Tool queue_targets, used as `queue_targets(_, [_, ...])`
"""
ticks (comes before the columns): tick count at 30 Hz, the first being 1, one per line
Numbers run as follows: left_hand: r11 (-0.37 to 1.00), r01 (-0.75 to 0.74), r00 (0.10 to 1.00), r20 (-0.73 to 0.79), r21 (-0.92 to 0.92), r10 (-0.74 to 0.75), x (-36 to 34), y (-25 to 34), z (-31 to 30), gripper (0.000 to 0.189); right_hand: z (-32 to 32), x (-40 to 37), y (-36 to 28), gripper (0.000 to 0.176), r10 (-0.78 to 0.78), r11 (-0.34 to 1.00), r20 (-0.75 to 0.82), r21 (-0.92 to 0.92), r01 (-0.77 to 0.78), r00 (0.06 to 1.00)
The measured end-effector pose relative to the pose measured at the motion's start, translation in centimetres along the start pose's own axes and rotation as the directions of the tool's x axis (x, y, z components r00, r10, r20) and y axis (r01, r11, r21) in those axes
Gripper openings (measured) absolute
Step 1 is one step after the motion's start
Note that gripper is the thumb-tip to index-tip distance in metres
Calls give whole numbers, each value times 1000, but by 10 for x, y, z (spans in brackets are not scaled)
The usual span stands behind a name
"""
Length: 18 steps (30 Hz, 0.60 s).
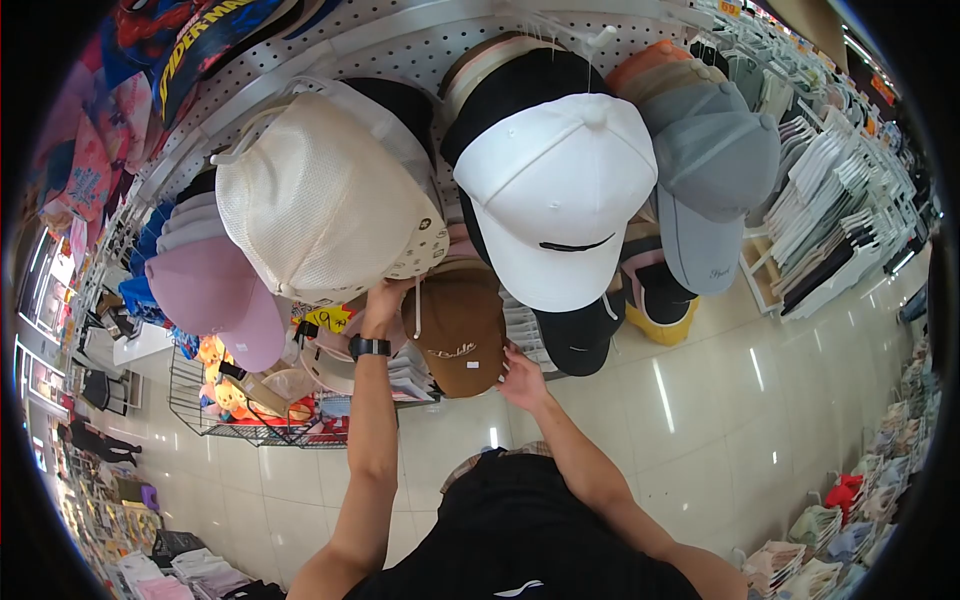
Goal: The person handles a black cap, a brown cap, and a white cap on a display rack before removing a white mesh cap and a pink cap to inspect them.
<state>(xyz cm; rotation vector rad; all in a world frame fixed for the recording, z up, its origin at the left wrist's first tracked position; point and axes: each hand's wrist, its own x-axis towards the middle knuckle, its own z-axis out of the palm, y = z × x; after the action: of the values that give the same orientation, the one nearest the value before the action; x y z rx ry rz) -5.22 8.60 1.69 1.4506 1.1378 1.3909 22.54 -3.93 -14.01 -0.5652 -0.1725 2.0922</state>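
Note:
A brown baseball cap (462,330) with light lettering hangs low in the middle of the rack, its brim pointing down. My left hand (384,303), with a dark watch on the wrist, is closed at the cap's upper left side, just under a cream mesh hat (320,195); its fingertips are partly hidden. At the brim's right edge, my right hand (523,381) has its fingers closed on the cap. Up and to the right of the brown cap hangs a white cap (560,190) with a black stroke on its front. A black cap (575,340) sits below the white one.
Grey caps (715,165) hang at the right, and a pink cap (215,295) at the left. Behind them is a perforated white panel (400,45). A wire basket (250,428) of plush toys stands low at left. Clothes on hangers (830,190) line the right.

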Motion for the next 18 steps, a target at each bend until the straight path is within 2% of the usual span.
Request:
queue_targets(1, [1000,-1,1000,-4,-1,1,-1,3,2,45,0,0,0,60,8,1000,-10,-9,-8,1000])
queue_targets(3, [994,-69,996,-42,82,73,-4,5,5,32,0,0,0,60,19,1000,-19,-22,-20,1000])
queue_targets(6, [993,-78,990,-107,89,88,-8,7,8,27,0,-1,2,60,31,999,-20,-30,-31,999])
queue_targets(13, [988,-90,989,-108,128,104,-8,6,7,25,6,-5,3,61,47,998,17,-38,-46,999])
queue_targets(18, [995,-77,990,-114,67,85,-16,23,16,26,3,-5,5,61,44,999,18,-27,-44,999])
